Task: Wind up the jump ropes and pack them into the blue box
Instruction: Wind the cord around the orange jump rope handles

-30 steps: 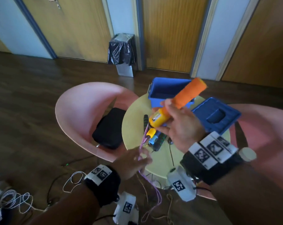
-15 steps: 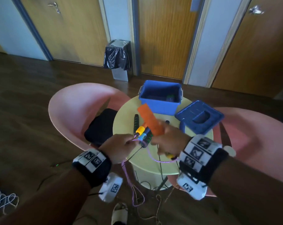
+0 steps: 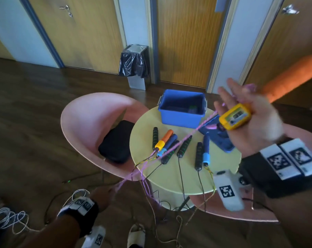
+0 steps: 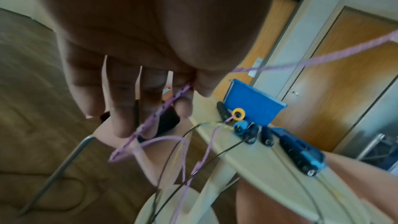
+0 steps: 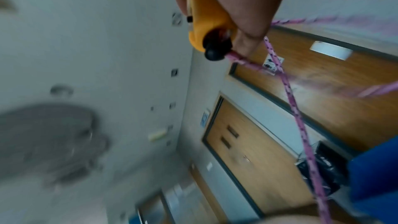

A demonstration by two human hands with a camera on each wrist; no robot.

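From the head view, the right hand (image 3: 250, 120) is raised at the right, holding an orange-and-yellow handle (image 3: 234, 116) against the palm with its fingers extended, while the left hand (image 3: 105, 194), low and near, grips a pink rope (image 3: 169, 147) stretched between them. The blue box (image 3: 183, 108) sits open at the far side of the round table (image 3: 187, 183), with seven handles lying before it. The left wrist view alone shows thumb and forefinger pinching the rope. The right wrist view alone shows the rope leaving the handle's black tip (image 5: 215, 52).
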